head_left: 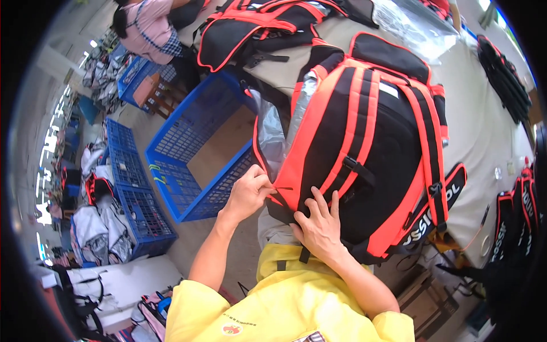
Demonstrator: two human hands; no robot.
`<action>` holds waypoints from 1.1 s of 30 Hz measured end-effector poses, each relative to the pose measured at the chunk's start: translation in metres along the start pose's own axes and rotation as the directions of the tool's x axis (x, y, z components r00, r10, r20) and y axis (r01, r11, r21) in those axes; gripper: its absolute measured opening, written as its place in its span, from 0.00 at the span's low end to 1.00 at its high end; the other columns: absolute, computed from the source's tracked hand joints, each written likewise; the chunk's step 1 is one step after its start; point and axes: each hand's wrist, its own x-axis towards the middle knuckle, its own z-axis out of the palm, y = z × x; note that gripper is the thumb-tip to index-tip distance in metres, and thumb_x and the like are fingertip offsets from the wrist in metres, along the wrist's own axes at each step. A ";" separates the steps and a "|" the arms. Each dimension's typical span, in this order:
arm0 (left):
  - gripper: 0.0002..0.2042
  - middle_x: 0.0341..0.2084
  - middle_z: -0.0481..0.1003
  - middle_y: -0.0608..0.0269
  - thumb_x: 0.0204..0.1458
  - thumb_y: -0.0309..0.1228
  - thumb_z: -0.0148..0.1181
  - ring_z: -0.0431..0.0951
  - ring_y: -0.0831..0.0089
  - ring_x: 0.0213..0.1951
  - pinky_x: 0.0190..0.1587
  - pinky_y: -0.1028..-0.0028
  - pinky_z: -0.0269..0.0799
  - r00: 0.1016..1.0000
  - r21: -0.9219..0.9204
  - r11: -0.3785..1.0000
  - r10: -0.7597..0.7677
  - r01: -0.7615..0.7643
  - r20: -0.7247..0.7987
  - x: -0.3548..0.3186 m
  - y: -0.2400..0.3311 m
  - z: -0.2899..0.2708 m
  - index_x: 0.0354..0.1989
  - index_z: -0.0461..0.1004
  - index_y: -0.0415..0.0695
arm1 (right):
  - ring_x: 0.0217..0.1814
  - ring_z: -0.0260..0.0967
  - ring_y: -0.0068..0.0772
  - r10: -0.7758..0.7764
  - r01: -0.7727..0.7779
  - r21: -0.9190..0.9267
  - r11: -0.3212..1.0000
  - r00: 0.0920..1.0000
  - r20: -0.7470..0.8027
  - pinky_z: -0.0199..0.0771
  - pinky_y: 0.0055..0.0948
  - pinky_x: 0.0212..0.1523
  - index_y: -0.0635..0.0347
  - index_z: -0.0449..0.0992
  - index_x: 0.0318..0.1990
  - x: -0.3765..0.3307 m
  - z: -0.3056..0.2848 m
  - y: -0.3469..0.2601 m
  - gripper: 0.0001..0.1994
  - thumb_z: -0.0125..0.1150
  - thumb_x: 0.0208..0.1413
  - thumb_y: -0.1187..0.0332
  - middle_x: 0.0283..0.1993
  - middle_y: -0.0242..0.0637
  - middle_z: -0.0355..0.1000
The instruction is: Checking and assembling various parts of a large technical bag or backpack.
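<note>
A large black and orange-red backpack (393,131) lies in front of me with its padded straps facing up. Its left side gapes open and shows a silver lining (270,128). My left hand (249,192) pinches the zipper (282,188) at the lower left edge of that opening, where a thin dark pull sticks out beside the fingertips. The exact grip is partly hidden by the fingers. My right hand (320,225) rests on the backpack's lower panel with its fingers spread, just below a black strap buckle (351,164).
A blue plastic crate (196,117) stands left of the backpack. More black and red bags (256,28) and clear plastic film (413,25) lie on the far table (476,176). A person (151,28) is at the upper left. Other blue crates (128,165) hold bag pieces.
</note>
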 end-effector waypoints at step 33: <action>0.03 0.61 0.74 0.52 0.66 0.22 0.55 0.66 0.55 0.73 0.74 0.59 0.58 0.959 -0.347 0.934 -0.015 -0.088 -0.284 0.030 -0.005 0.000 0.44 0.71 0.37 | 0.65 0.74 0.52 -0.153 0.298 0.366 0.882 0.914 -0.375 0.79 0.46 0.61 0.59 0.80 0.44 0.003 -0.105 0.010 0.14 0.75 0.58 0.61 0.59 0.51 0.74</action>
